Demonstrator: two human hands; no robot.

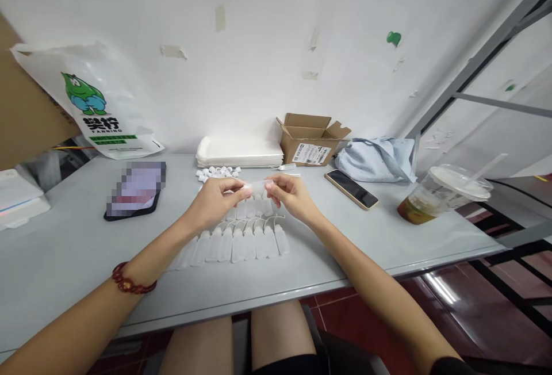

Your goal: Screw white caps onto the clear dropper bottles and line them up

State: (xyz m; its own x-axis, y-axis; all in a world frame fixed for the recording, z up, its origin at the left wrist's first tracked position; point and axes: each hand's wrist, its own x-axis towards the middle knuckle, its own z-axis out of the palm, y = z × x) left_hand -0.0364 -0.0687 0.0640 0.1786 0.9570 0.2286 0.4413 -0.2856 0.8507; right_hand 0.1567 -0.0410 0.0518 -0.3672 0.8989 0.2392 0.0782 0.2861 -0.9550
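A small translucent plastic bottle (260,184) lies sideways between my two hands, above the table. My left hand (221,198) pinches its left end between thumb and fingers, covering that end. At the right end, my right hand (292,194) grips it the same way. Below my hands is a row of similar bottles (239,245) with thin white straps curving from their necks, and a second row (250,208) lies behind it, partly hidden. White caps (218,173) are heaped just beyond my left hand. Another small bottle (288,167) lies by the box.
Against the wall are a stack of white sheets or sleeves (241,153), an open cardboard box (311,145) and a pale blue cloth bundle (375,159). Phones lie left (135,191) and right (352,188). A lidded drink cup (440,194) and a white bag (101,104) flank the grey table (319,260).
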